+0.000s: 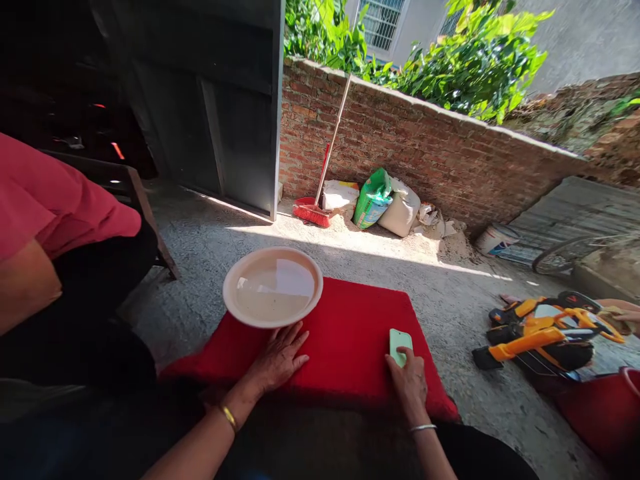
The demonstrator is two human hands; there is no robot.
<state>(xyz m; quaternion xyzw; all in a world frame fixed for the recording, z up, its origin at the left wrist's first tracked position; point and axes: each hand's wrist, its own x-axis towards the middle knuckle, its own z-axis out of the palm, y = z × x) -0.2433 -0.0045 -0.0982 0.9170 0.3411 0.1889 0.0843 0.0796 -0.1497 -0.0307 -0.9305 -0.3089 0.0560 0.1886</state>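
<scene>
A pale basin (231,303) of water sits at the left end of the red-covered table (345,333), partly beyond its edge. My left hand (280,357) rests flat on the red cloth just below the basin, fingers spread, holding nothing. At the table's right side, my right hand (411,383) grips the lower end of a flat pale green object (399,340) with rounded corners. One finger lies across its face, and the hand covers its near end. I cannot tell what kind of object it is.
A person in a red top (65,200) sits close on the left. A yellow-and-black ride-on toy (545,340) and a red bucket (600,413) stand at right. A broom (313,213) and several sacks (400,207) line the brick wall (425,147).
</scene>
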